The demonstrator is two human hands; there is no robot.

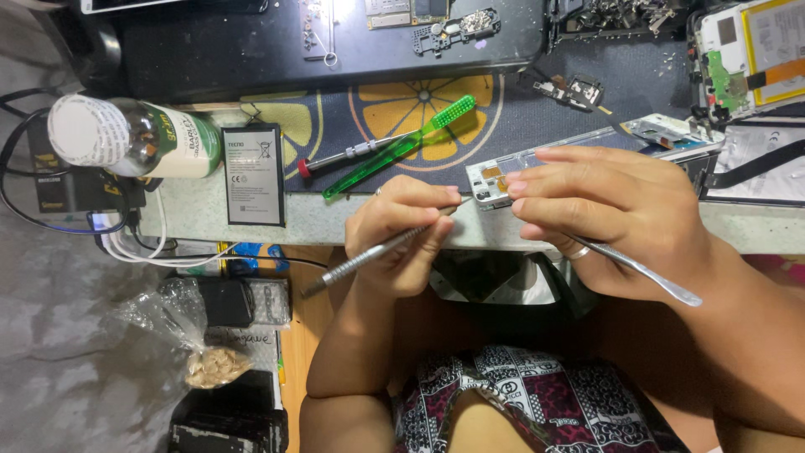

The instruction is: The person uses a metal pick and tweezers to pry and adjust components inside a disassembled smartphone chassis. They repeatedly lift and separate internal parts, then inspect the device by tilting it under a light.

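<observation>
At the desk's near edge, our left hand grips a metal tool; our right hand clasps a phone frame and tweezers.

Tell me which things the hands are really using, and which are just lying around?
In use:
left hand holding a thin grey metal tool
right hand holding a white opened phone frame and a flat silver metal pry tool

Lying about:
green plastic toothbrush
red-tipped metal screwdriver
flat black phone battery
clear bottle with white cap
</observation>
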